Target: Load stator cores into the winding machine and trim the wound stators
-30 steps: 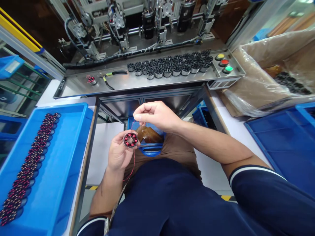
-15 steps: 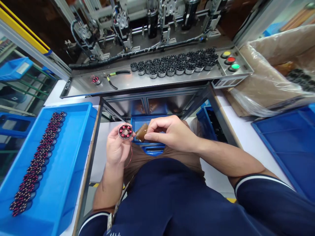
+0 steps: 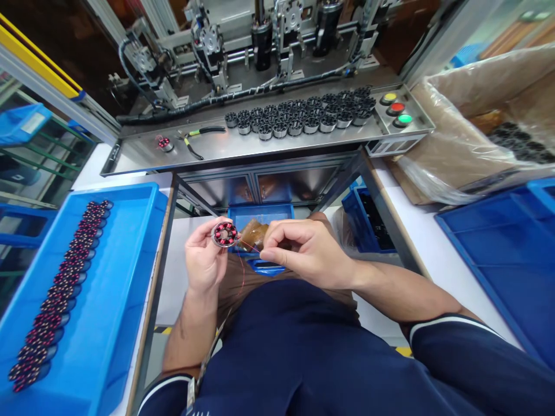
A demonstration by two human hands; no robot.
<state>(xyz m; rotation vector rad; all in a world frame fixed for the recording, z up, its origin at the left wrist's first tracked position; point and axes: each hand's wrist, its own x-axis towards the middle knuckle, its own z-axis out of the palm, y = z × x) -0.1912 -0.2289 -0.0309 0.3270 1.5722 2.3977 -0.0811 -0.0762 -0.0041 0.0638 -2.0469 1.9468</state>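
My left hand [image 3: 203,254] grips a round motor stator [image 3: 224,234] by its rim, its red copper windings facing up. From the stator a thin red wire [image 3: 243,271] hangs down in a loop. A second length of red wire runs from it to my right hand [image 3: 310,251], whose thumb and forefinger are pinched on the wire's end. Below and between the hands, a brown translucent plastic bag [image 3: 252,233] lies in a blue bin [image 3: 281,212] near my lap.
Several unwound stator cores [image 3: 295,127] stand on the metal ledge, with green-handled cutters [image 3: 193,141] and one wound stator [image 3: 164,144] to their left. A blue tray [image 3: 113,277] at left holds rows of wound stators. Coloured push buttons [image 3: 395,108] and a lined carton [image 3: 455,133] are at right.
The stator has shifted slightly right and tilted in my left hand. My right hand has moved a little down, and a wire now shows stretched between it and the stator. The view has shifted slightly.
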